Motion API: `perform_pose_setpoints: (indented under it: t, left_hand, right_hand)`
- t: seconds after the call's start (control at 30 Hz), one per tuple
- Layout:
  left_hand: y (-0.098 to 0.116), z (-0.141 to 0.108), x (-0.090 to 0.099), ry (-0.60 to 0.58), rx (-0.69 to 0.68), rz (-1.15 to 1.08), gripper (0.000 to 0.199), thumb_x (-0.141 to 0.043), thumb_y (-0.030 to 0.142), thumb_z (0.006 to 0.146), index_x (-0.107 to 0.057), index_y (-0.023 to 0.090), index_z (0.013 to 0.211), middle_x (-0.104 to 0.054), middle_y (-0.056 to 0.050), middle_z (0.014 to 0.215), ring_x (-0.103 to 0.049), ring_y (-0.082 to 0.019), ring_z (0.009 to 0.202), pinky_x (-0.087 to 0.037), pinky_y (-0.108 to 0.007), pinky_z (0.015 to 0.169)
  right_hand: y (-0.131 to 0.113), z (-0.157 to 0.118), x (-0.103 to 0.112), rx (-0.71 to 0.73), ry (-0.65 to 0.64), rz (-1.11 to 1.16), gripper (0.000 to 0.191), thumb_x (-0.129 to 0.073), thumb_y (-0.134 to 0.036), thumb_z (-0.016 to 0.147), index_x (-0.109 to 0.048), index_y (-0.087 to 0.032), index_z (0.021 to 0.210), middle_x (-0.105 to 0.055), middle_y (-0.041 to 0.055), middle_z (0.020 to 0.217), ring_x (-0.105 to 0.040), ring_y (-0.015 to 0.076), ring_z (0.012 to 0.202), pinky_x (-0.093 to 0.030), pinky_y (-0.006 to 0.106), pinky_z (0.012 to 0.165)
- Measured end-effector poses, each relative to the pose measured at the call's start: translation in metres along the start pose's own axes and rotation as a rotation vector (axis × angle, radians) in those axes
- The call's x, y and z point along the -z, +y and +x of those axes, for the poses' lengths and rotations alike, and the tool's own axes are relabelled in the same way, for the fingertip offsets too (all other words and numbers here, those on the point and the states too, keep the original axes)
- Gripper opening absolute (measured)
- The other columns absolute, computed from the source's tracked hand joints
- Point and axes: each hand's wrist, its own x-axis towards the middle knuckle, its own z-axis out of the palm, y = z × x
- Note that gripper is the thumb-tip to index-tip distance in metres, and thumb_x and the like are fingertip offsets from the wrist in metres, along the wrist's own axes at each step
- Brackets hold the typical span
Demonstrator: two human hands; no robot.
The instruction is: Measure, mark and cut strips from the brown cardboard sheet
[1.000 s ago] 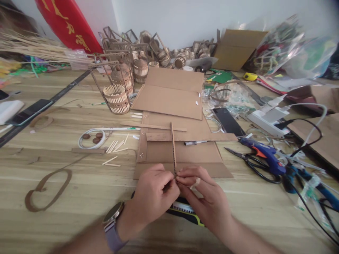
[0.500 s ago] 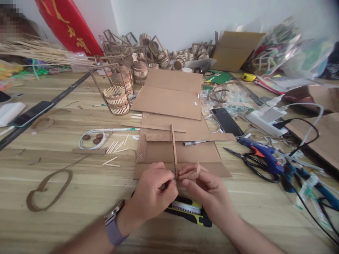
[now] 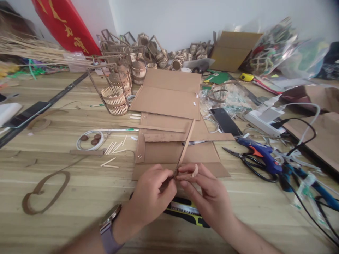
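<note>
My left hand (image 3: 152,194), with a watch on its wrist, pinches the near end of a narrow cardboard strip (image 3: 186,143) whose corrugated edge shows. The strip points away from me and leans to the right. My right hand (image 3: 210,194) is closed at the same end, its fingertips on a thin curled flap of paper (image 3: 195,170) beside the strip. Whether the flap is still joined to the strip is hidden by the fingers. Under both hands lies a yellow and black utility knife (image 3: 184,209). Cardboard sheets (image 3: 169,100) lie just beyond, with another strip (image 3: 212,137) across them.
Small slatted buckets (image 3: 114,100) stand at the back left. Short sticks (image 3: 113,147) and a white coil (image 3: 90,140) with brown beads lie left. Scissors (image 3: 255,165), a blue glue gun (image 3: 261,153), a phone (image 3: 226,121) and a power strip (image 3: 265,121) with cables lie right.
The cardboard strip's far end has swung to the right, from nearly straight ahead to a slant. Both hands stay pinched at its near end. The paper flap has shifted slightly in the right fingers.
</note>
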Motion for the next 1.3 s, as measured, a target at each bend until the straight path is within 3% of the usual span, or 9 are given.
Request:
perform_pose_setpoints:
  t: [0.17,0.33,0.57,0.77,0.93,1.13,1.3]
  left_hand:
    - [-0.0014,-0.0009,-0.0013,-0.079,0.114,-0.012,0.021,-0.044,0.018,0.086,-0.057,0.018,0.07,-0.059,-0.002,0.068,-0.056,-0.016,0.066,-0.038,-0.024,0.058]
    - [-0.0025,-0.0012,-0.0026,-0.07,0.105,-0.015,0.022,-0.043,0.015,0.086,-0.052,0.018,0.066,-0.056,-0.001,0.065,-0.053,-0.015,0.062,-0.035,-0.025,0.057]
    - [-0.0019,-0.0013,0.0012,-0.067,-0.005,0.013,0.029,-0.041,0.015,0.088,-0.042,0.019,0.059,-0.046,0.001,0.057,-0.047,-0.013,0.058,-0.031,-0.024,0.055]
    - [-0.0047,0.0007,0.0043,-0.137,-0.013,-0.067,0.028,-0.041,0.018,0.091,-0.048,0.018,0.064,-0.049,0.001,0.062,-0.05,-0.013,0.064,-0.034,-0.023,0.059]
    - [-0.0085,-0.0001,0.0043,-0.208,0.047,-0.095,0.028,-0.045,0.03,0.097,-0.052,0.018,0.072,-0.055,0.0,0.07,-0.052,-0.015,0.067,-0.036,-0.024,0.061]
    - [-0.0085,-0.0036,0.0002,-0.198,0.061,-0.1,0.03,-0.039,0.025,0.1,-0.05,0.019,0.073,-0.058,-0.001,0.071,-0.054,-0.016,0.068,-0.036,-0.025,0.063]
    - [-0.0067,-0.0037,-0.0008,-0.186,0.005,-0.094,0.034,-0.037,0.024,0.101,-0.047,0.019,0.069,-0.054,0.0,0.067,-0.052,-0.015,0.066,-0.036,-0.026,0.063]
  right_hand:
    - [0.0012,-0.0012,-0.0031,0.117,-0.003,-0.134,0.018,-0.062,-0.011,0.087,-0.07,-0.025,0.096,-0.075,0.0029,0.091,-0.07,0.0192,0.092,-0.057,0.033,0.078]
    - [0.0017,-0.0032,-0.0047,0.19,0.01,-0.208,0.022,-0.064,-0.01,0.086,-0.068,-0.025,0.101,-0.076,0.0013,0.093,-0.07,0.0197,0.097,-0.054,0.035,0.084]
    - [-0.0016,0.0007,0.0011,0.101,0.011,-0.074,0.014,-0.062,-0.012,0.087,-0.067,-0.024,0.091,-0.076,0.0,0.084,-0.072,0.0175,0.09,-0.057,0.029,0.08]
    - [-0.0017,0.0022,0.0032,0.014,0.022,0.054,0.013,-0.06,-0.014,0.09,-0.067,-0.025,0.087,-0.075,0.0013,0.085,-0.072,0.018,0.091,-0.059,0.029,0.079]
    - [0.0001,-0.0001,0.0007,0.102,0.016,-0.04,0.015,-0.058,-0.011,0.089,-0.065,-0.024,0.091,-0.073,0.0022,0.084,-0.071,0.0182,0.088,-0.06,0.03,0.076]
    - [0.0049,-0.0031,-0.0036,0.172,0.054,-0.216,0.011,-0.065,-0.019,0.088,-0.066,-0.023,0.099,-0.073,0.0075,0.099,-0.07,0.0199,0.092,-0.059,0.032,0.077]
    - [0.0041,-0.0043,-0.0052,0.225,0.079,-0.247,0.014,-0.062,-0.012,0.09,-0.063,-0.024,0.097,-0.075,0.0045,0.095,-0.07,0.0187,0.095,-0.056,0.033,0.081]
